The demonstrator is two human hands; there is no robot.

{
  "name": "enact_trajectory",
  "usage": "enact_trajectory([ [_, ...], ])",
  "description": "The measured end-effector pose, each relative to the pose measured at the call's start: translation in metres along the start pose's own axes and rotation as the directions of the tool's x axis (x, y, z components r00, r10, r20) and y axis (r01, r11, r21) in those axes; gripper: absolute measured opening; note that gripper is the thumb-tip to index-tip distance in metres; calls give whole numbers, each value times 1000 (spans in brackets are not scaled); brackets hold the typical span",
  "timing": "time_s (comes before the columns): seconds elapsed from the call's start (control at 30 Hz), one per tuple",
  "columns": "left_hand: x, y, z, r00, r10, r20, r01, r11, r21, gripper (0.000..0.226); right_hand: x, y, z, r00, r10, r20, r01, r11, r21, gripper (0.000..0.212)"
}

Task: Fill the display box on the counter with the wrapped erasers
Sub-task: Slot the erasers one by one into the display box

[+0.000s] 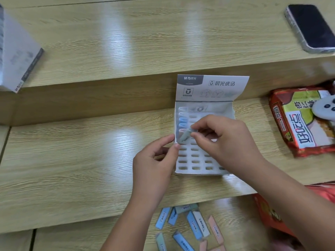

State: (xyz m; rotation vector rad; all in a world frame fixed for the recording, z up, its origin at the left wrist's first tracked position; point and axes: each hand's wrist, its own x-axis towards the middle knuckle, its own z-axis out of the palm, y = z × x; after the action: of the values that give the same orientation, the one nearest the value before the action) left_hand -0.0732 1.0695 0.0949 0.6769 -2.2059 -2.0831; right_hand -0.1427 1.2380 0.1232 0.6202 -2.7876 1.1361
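A white display box with rows of oval slots lies on the middle step of the wooden counter, its printed lid folded up behind. Several erasers fill the upper left column of slots. My right hand pinches the top of a grey-green wrapped eraser over the left column. My left hand holds the eraser's lower end at the box's left edge. Several loose wrapped erasers, blue, grey and pink, lie on the lower step in front of me.
A phone lies on the upper step at far right. A white carton stands at far left. A red snack packet with a white controller on it sits right of the box. Another red packet lies bottom right.
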Motion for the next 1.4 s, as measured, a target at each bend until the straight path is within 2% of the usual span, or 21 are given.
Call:
enact_trajectory([
  [0.2,-1,-4,0,1000,10,2,-10,1000,10,22,-4,-4,5,996,-50,78,60,988,-139,9],
  [0.43,-4,-5,4,1000,-14,-18,14,1000,4,22,-7,-4,15,979,-162,128,197,917,-346,15],
  [0.6,-7,-4,9,999,1,-36,-1,1000,-21,16,-8,1,8,973,-187,132,222,915,-336,18],
  [0.7,-12,-1,12,996,18,-87,-15,1000,26,11,-10,0,0,949,-203,241,294,848,-441,26],
  [0.8,-18,4,14,994,32,-104,-21,994,104,20,-11,-3,-9,931,-177,318,333,769,-546,38],
  [0.9,-32,3,11,991,42,-130,-33,997,70,24,-32,-6,-24,974,-155,168,216,863,-457,38],
  [0.97,-52,-5,4,969,78,-235,-77,997,13,16,-59,-8,-31,991,-135,14,131,922,-364,34],
  [1.07,-102,-34,0,902,143,-407,-151,988,13,14,-120,-4,-31,970,-149,-194,78,940,-333,22],
  [1.13,-136,-65,6,892,99,-440,-75,995,72,14,-165,3,-18,960,-113,-255,37,958,-285,16],
  [1.17,-148,-82,11,906,44,-422,0,995,104,14,-185,8,-7,974,-72,-217,13,964,-265,14],
  [1.23,-162,-119,22,943,-109,-314,181,961,209,10,-216,21,21,998,61,-4,-60,955,-289,16],
  [1.33,-161,-159,40,939,-262,-221,336,834,438,13,-236,45,63,910,291,296,-153,898,-412,25],
  [1.4,-155,-176,49,934,-267,-239,357,744,564,19,-237,59,83,858,357,369,-169,875,-453,28],
])
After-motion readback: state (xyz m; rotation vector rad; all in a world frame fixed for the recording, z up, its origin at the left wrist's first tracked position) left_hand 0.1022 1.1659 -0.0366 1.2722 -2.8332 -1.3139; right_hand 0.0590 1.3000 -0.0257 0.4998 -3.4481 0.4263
